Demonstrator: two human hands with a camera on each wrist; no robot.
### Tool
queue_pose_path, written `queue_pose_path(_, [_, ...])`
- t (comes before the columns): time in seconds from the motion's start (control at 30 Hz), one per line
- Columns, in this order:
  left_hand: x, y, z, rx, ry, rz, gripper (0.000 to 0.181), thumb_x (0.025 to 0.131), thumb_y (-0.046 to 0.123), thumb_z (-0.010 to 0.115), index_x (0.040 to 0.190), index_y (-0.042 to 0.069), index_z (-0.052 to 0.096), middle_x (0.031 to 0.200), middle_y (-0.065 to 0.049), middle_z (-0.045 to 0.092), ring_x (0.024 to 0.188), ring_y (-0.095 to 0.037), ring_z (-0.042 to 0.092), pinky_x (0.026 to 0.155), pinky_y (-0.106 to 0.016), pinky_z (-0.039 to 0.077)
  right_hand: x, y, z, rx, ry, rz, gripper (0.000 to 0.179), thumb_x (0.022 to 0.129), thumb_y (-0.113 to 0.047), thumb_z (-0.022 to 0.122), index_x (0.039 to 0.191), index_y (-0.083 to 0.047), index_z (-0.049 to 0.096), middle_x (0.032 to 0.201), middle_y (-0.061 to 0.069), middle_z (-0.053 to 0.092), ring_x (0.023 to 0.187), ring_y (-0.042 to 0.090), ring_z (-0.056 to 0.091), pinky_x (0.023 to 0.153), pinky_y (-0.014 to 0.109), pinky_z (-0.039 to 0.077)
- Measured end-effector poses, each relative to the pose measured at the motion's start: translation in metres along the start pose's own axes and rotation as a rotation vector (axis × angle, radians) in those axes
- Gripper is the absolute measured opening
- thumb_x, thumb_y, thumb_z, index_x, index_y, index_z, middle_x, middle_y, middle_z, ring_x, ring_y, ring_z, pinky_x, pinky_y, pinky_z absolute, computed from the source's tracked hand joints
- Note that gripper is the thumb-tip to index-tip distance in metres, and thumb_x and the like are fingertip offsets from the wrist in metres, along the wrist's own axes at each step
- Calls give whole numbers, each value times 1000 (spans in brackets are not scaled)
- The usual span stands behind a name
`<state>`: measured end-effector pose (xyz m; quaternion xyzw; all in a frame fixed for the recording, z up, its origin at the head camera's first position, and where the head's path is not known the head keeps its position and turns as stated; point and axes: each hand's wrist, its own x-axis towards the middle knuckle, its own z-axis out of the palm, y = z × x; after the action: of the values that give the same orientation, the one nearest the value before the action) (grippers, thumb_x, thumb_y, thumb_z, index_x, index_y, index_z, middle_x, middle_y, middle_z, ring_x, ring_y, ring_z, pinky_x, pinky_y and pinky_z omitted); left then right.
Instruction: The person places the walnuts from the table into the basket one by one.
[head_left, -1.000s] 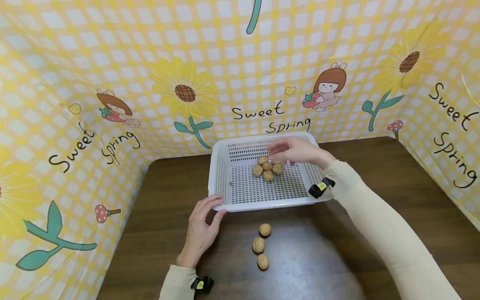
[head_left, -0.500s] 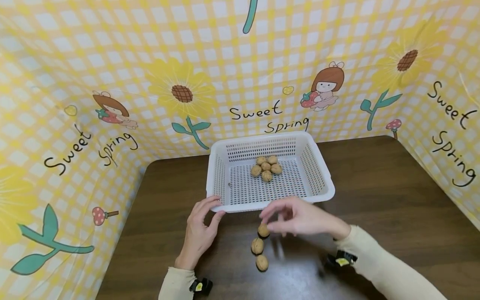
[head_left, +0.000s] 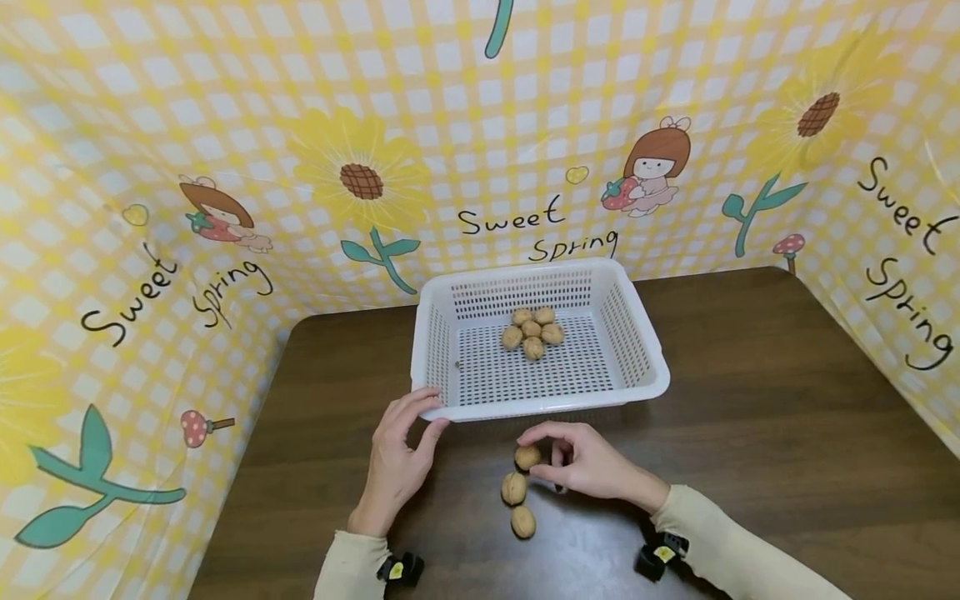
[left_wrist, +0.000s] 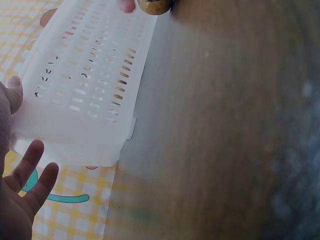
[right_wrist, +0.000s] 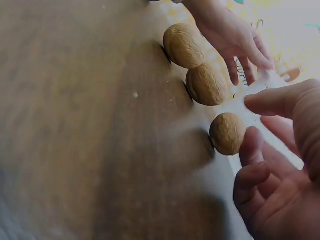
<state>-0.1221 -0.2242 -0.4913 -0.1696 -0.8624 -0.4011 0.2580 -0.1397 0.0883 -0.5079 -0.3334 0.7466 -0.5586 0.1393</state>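
Note:
My right hand (head_left: 588,462) has its thumb and index finger around the farthest of three walnuts in a line on the table; that walnut (head_left: 527,457) still sits on the wood. In the right wrist view, an index fingertip is against the same walnut (right_wrist: 227,134). Closer to me lie the second walnut (head_left: 513,488) and the third walnut (head_left: 523,522). With fingers over the rim and thumb outside, my left hand (head_left: 397,454) holds the near left corner of a white perforated plastic basket (head_left: 540,408). Several walnuts (head_left: 531,329) are clustered on the basket's floor.
The dark wooden table (head_left: 750,400) has the basket near its far edge. A yellow checked cloth (head_left: 465,125) with printed flowers and figures hangs behind and at both sides. Each wrist wears a black strapped device (head_left: 660,554).
My right hand has come out of the basket, back over its near rim and down to the farthest walnut on the table. My left hand has stayed on the basket corner.

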Motion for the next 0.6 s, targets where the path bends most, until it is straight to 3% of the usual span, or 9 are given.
queue_pose_path(0.33, [1, 2, 0, -13, -2, -9, 23, 93, 10, 82, 116, 13, 76, 135, -3, 72, 124, -24, 63, 110, -18, 41, 3, 7, -1, -75, -27, 96, 45, 90, -18, 87, 132, -14, 72, 65, -3, 60, 57, 2, 52, 62, 20, 46])
queue_pose_path(0.6, [0, 1, 1, -6, -1, -18, 21, 94, 11, 81, 114, 10, 76, 135, -4, 72, 123, -25, 63, 109, -18, 41, 2, 12, -1, -99, -27, 88, 44, 90, -19, 87, 132, -15, 72, 66, -4, 62, 57, 0, 54, 62, 21, 48])
